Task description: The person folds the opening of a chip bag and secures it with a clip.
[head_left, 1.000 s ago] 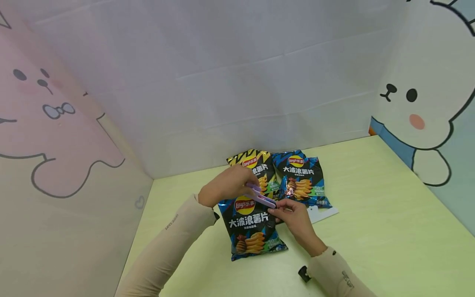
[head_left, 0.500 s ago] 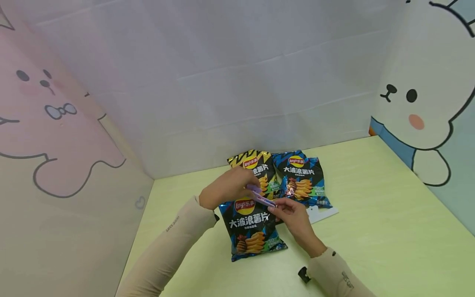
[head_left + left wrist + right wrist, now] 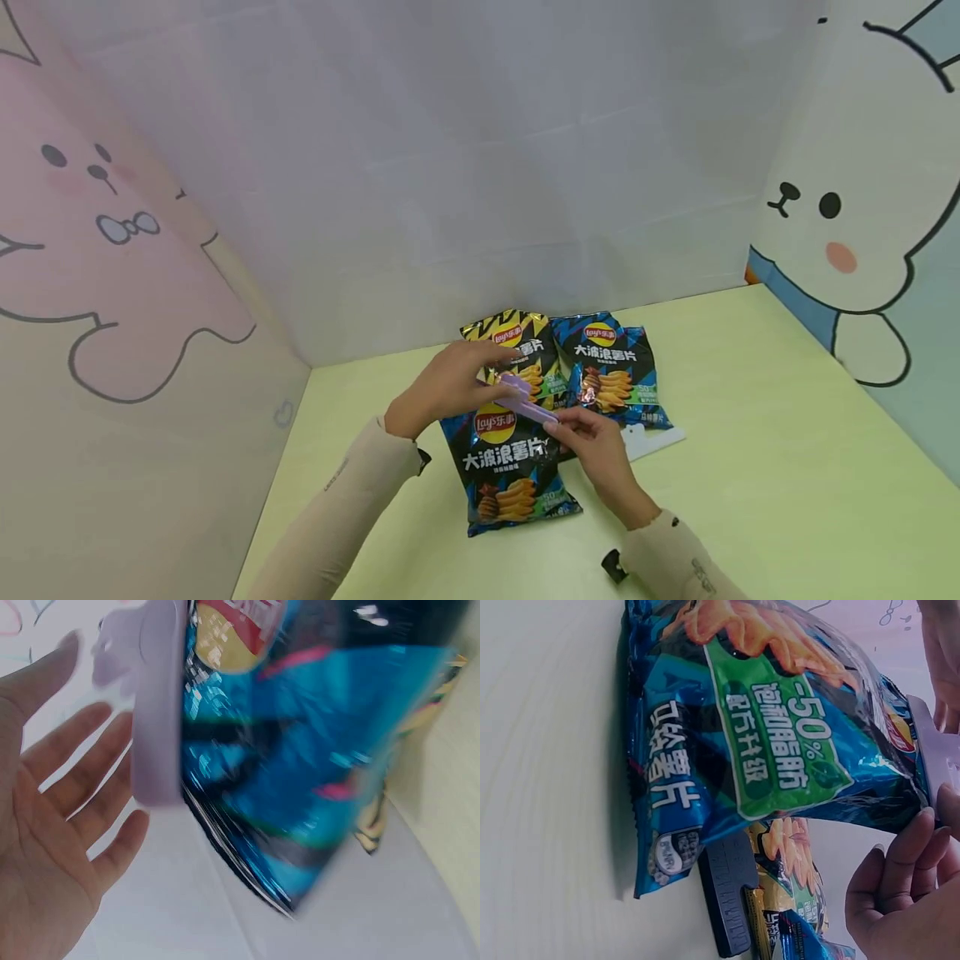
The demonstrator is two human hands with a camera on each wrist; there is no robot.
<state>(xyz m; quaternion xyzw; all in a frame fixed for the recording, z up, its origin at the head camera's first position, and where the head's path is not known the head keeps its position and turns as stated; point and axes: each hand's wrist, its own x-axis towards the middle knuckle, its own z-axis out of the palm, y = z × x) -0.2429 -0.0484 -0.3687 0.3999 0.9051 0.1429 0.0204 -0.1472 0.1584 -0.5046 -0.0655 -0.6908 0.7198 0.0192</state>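
A purple bag clip (image 3: 530, 407) runs along the top edge of a blue and black chip bag (image 3: 506, 483) at the front. My left hand (image 3: 446, 385) is beside the clip's left end; in the left wrist view its fingers (image 3: 82, 784) are spread and loose, right by the clip. With thumb and fingertips, my right hand (image 3: 600, 454) pinches the clip's right end at the bag's top corner. From the right wrist, the bag's lower front (image 3: 780, 742) shows, and the right fingers (image 3: 907, 855) cover part of the clip.
Behind are a yellow and black chip bag (image 3: 551, 367) and another blue and black chip bag (image 3: 615, 367), near the back wall. A flat white piece (image 3: 651, 442) lies by that blue bag. In the right wrist view, a dark embossed bar (image 3: 726, 896) shows below the front bag.
My left hand has loosened its fingers from the clip and shifted slightly left. The right hand keeps its pinch on the clip's end. The head view has tilted a little.
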